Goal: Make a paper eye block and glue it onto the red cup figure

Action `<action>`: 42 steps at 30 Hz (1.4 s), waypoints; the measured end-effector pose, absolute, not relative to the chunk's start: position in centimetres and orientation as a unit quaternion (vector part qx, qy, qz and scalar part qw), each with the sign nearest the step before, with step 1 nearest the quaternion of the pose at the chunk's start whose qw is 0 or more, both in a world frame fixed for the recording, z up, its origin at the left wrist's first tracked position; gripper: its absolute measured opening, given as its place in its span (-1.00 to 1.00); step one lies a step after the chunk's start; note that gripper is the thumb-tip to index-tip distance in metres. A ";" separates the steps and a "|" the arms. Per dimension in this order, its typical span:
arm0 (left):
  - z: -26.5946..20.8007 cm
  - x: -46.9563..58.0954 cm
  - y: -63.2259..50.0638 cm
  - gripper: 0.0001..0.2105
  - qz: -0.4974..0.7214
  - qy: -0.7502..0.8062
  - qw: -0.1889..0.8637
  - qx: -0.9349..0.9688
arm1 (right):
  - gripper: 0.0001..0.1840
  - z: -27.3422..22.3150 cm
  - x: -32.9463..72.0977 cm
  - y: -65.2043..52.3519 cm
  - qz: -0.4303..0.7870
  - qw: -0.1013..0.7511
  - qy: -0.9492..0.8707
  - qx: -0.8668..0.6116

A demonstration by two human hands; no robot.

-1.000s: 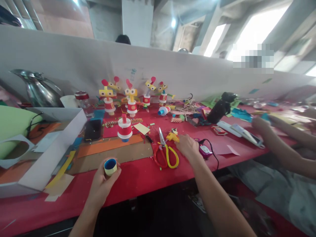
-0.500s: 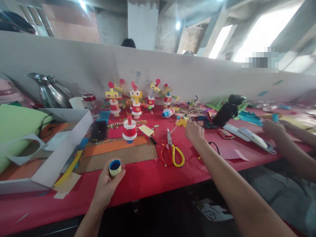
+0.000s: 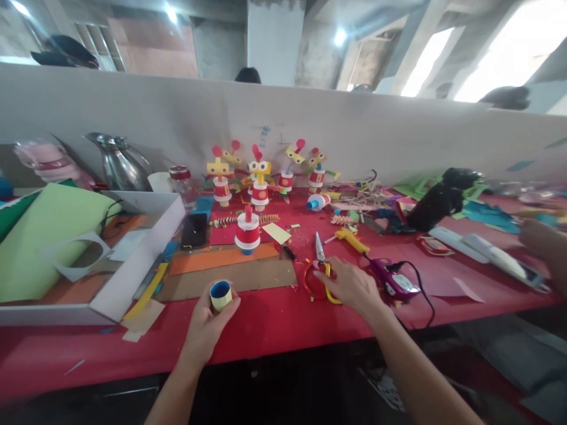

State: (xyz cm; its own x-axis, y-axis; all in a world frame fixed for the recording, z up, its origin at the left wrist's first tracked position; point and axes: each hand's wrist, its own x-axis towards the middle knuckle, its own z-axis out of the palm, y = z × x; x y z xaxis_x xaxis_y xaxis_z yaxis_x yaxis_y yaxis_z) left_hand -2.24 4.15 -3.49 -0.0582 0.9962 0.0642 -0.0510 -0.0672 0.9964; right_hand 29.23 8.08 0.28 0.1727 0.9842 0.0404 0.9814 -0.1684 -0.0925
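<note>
My left hand [image 3: 211,319] is closed around a short paper tube [image 3: 220,300], pale yellow outside and blue inside, held upright above the table's front edge. Over the handles of the scissors [image 3: 319,251], with their red and yellow grips, is my right hand [image 3: 352,283]; its fingers are apart and partly cover the yellow grip. A yellow glue gun [image 3: 352,238] lies just beyond that hand. Ahead of the tube, a red and white paper-cup figure [image 3: 247,230] with striped folded arms stands on cardboard [image 3: 230,280] and an orange strip.
Several finished paper figures [image 3: 260,183] stand along the white partition [image 3: 177,112]. On the left is a white box [image 3: 137,262] with paper sheets. A purple device [image 3: 394,280] with a black cable sits at right. Another person's hand [image 3: 543,239] shows at the far right.
My right hand has left the glue gun and come back toward me, onto the scissors' handles. The left hand still holds the tube. The view has turned slightly left.
</note>
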 end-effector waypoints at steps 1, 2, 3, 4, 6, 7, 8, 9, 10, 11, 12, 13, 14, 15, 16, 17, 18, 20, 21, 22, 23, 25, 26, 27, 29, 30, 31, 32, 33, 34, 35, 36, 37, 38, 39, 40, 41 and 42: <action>-3.4 -2.2 4.2 -0.67 0.537 0.488 0.487 0.486 | -0.49 -0.3 28.6 7.2 0.012 0.060 -0.656 -0.752; -3.4 -2.2 4.2 -0.67 0.532 0.493 0.489 0.485 | -0.50 -0.8 28.1 6.6 0.006 0.072 -0.663 -0.745; -3.3 -2.2 4.2 -0.68 0.526 0.495 0.490 0.487 | -0.52 -1.3 27.8 6.2 0.000 0.083 -0.667 -0.741; -3.2 -2.2 4.2 -0.69 0.524 0.496 0.490 0.489 | -0.56 -1.7 27.7 6.2 -0.004 0.091 -0.667 -0.740; -3.2 -2.2 4.1 -0.69 0.527 0.495 0.488 0.488 | -0.63 -2.2 27.9 6.9 -0.004 0.102 -0.671 -0.734; -3.2 -2.1 4.1 -0.68 0.532 0.493 0.489 0.484 | -0.65 -2.2 28.2 7.4 -0.004 0.107 -0.677 -0.728; -3.3 -2.2 4.1 -0.67 0.538 0.491 0.491 0.479 | -0.66 -2.2 28.6 8.0 -0.005 0.111 -0.683 -0.722; -3.3 -2.2 4.1 -0.67 0.546 0.488 0.491 0.472 | -0.66 -2.1 29.0 8.6 -0.007 0.117 -0.688 -0.716; -3.4 -2.2 4.2 -0.66 0.556 0.486 0.488 0.465 | -0.65 -2.0 29.4 9.1 -0.012 0.124 -0.691 -0.712; -3.5 -2.3 4.3 -0.65 0.566 0.486 0.485 0.455 | -0.64 -1.8 29.7 9.5 -0.019 0.129 -0.690 -0.712; -3.5 -2.3 4.4 -0.64 0.577 0.487 0.482 0.443 | -0.63 -1.6 29.8 9.8 -0.030 0.133 -0.685 -0.716; -3.5 -2.4 4.6 -0.63 0.588 0.487 0.483 0.429 | -0.64 -1.4 29.7 9.9 -0.045 0.142 -0.677 -0.721; -3.4 -2.3 4.8 -0.61 0.598 0.483 0.490 0.411 | -0.66 -1.2 29.4 9.9 -0.059 0.162 -0.670 -0.722; -3.2 -2.3 5.0 -0.60 0.609 0.472 0.503 0.392 | -0.67 -1.1 28.8 9.8 -0.066 0.198 -0.667 -0.716; -3.0 -2.1 5.2 -0.60 0.618 0.454 0.522 0.373 | -0.67 -1.0 27.9 9.5 -0.054 0.247 -0.668 -0.700; -2.7 -1.9 5.4 -0.61 0.627 0.430 0.542 0.356 | -0.68 -1.0 26.8 9.2 -0.014 0.302 -0.673 -0.675; -2.4 -1.7 5.6 -0.62 0.635 0.406 0.561 0.342 | -0.67 -1.0 25.4 8.9 0.053 0.356 -0.678 -0.640; -1.9 -1.0 5.8 -0.64 0.637 0.365 0.597 0.323 | -0.66 -1.1 22.3 7.9 0.245 0.421 -0.671 -0.559; -1.7 -0.6 5.8 -0.65 0.636 0.349 0.612 0.316 | -0.66 -1.2 20.6 7.4 0.337 0.435 -0.654 -0.518; -1.7 -0.2 5.8 -0.65 0.635 0.334 0.625 0.309 | -0.67 -1.3 19.1 6.9 0.407 0.449 -0.631 -0.484; -1.7 0.1 5.7 -0.66 0.636 0.319 0.635 0.302 | -0.68 -1.4 17.7 6.4 0.454 0.470 -0.605 -0.455; -1.8 0.6 5.5 -0.67 0.637 0.296 0.648 0.296 | -0.71 -1.6 15.6 5.7 0.508 0.506 -0.565 -0.409; -1.9 0.7 5.4 -0.68 0.635 0.290 0.651 0.298 | -0.73 -1.7 14.9 5.4 0.518 0.521 -0.553 -0.392; -2.0 0.8 5.3 -0.67 0.632 0.289 0.652 0.304 | -0.76 -1.9 14.4 5.3 0.520 0.533 -0.548 -0.381; -2.2 0.7 5.2 -0.64 0.624 0.302 0.646 0.321 | -0.84 -2.2 14.2 5.5 0.499 0.553 -0.550 -0.378; -2.2 0.6 5.2 -0.60 0.625 0.314 0.634 0.330 | -0.86 -2.4 14.2 5.7 0.483 0.560 -0.554 -0.383; -2.3 0.4 5.2 -0.55 0.631 0.331 0.615 0.339 | -0.88 -2.5 14.4 5.9 0.467 0.566 -0.557 -0.390; -2.4 0.2 5.3 -0.51 0.638 0.351 0.590 0.349 | -0.89 -2.7 14.6 6.2 0.453 0.569 -0.559 -0.398; -2.5 0.0 5.5 -0.49 0.641 0.375 0.564 0.362 | -0.88 -2.8 14.8 6.5 0.443 0.569 -0.563 -0.404; -2.7 -0.2 5.7 -0.52 0.636 0.398 0.540 0.381 | -0.86 -2.9 15.0 6.8 0.435 0.566 -0.568 -0.409; -2.8 -0.5 5.9 -0.60 0.624 0.419 0.520 0.406 | -0.83 -3.0 15.2 7.0 0.430 0.561 -0.573 -0.415; -3.0 -0.6 6.2 -0.69 0.607 0.435 0.506 0.431 | -0.80 -3.1 15.3 7.2 0.427 0.553 -0.579 -0.420; -3.1 -0.8 6.4 -0.78 0.591 0.444 0.499 0.452 | -0.78 -3.1 15.3 7.4 0.428 0.545 -0.586 -0.420; -3.3 -0.9 6.6 -0.83 0.582 0.449 0.494 0.465 | -0.77 -3.2 15.2 7.5 0.433 0.536 -0.593 -0.416; -3.4 -1.0 6.8 -0.85 0.582 0.451 0.489 0.468 | -0.78 -3.4 15.2 7.6 0.440 0.529 -0.600 -0.408; -3.4 -1.0 6.9 -0.85 0.588 0.453 0.484 0.464 | -0.78 -3.5 15.1 7.7 0.442 0.524 -0.607 -0.402; -3.3 -1.0 6.9 -0.85 0.595 0.455 0.479 0.457 | -0.79 -3.6 15.0 7.7 0.439 0.521 -0.614 -0.400; -3.2 -0.9 6.8 -0.84 0.599 0.460 0.473 0.453 | -0.80 -3.7 14.9 7.8 0.430 0.519 -0.619 -0.403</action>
